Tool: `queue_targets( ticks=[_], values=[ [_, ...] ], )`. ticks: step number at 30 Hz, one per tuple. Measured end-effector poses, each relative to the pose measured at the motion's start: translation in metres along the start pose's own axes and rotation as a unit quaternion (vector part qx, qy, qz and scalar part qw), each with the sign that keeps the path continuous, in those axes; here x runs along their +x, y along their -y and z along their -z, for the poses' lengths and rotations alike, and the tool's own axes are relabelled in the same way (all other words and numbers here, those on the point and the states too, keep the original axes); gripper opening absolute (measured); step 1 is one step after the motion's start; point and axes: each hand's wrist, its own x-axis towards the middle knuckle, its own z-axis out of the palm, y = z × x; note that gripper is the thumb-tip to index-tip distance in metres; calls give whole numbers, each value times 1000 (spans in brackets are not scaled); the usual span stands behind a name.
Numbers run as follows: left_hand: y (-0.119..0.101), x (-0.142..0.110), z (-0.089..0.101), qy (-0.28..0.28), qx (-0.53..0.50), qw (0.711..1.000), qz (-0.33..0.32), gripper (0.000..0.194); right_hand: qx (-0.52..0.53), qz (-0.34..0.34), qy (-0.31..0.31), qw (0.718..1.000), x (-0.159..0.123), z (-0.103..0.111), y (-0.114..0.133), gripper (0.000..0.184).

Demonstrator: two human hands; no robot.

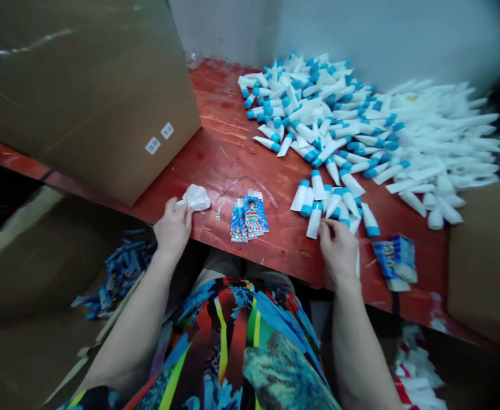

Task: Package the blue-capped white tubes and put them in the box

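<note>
My left hand [173, 228] rests at the near edge of the red table [220, 154], its fingers pinched on a crumpled white plastic bag [195, 197]. My right hand [339, 247] lies knuckles up at the table edge, fingers curled against a small group of white tubes with blue caps [324, 202]; whether it grips one is hidden. A short stack of colourful printed packets [249, 219] lies between the hands. A big heap of blue-capped white tubes [318, 114] covers the far part of the table.
A large cardboard box [83, 85] stands on the table's left end. Another box [484, 256] sits at the right edge. Uncapped white tubes [442, 148] pile at far right. More packets [395, 259] lie beside my right hand. A box of filled blue packets [117, 273] sits low left.
</note>
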Motion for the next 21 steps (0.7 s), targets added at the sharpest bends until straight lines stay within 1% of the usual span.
queue_targets(
  ticks=[2, 5, 6, 8, 10, 12, 13, 14, 16, 17, 19, 20, 21],
  values=[
    [-3, 8, -3, -7, -7, 1000, 2, 28, -8, -11, 5, 1000, 2, -2, 3, 43],
    [-6, 13, 5, -2, 17, 999, 28, 27, -62, -42, 29, 997, 6, -9, 12, 46],
    [-8, 13, 10, 6, 30, 999, 39, 29, -85, -52, 43, 994, 6, -11, 16, 48],
    [-18, 9, 21, 10, 60, 996, 58, 40, -119, -64, 74, 988, 8, -13, 25, 53],
    [-35, 2, 28, -10, 80, 995, 57, 49, -134, -72, 103, 983, 9, -10, 33, 56],
    [-59, -7, 27, -23, 75, 997, 24, 44, -135, -85, 123, 980, 9, -4, 38, 60],
    [-72, -13, 24, -10, 62, 998, -8, 40, -128, -94, 131, 979, 9, 0, 38, 62],
    [-85, -18, 19, 20, 47, 997, -54, 40, -118, -103, 135, 978, 8, 4, 37, 63],
    [-107, -26, 4, 82, 32, 987, -135, 44, -80, -121, 129, 981, 5, 12, 31, 64],
    [-115, -29, -4, 110, 34, 980, -164, 47, -45, -130, 124, 983, 3, 15, 26, 65],
    [-124, -33, -19, 152, 42, 969, -193, 51, 74, -155, 115, 978, -2, 19, 15, 69],
    [-125, -33, -25, 161, 42, 966, -196, 51, 155, -169, 114, 967, -5, 20, 10, 69],
    [-124, -34, -30, 164, 38, 966, -195, 49, 244, -183, 119, 945, -8, 20, 7, 66]
  ],
)
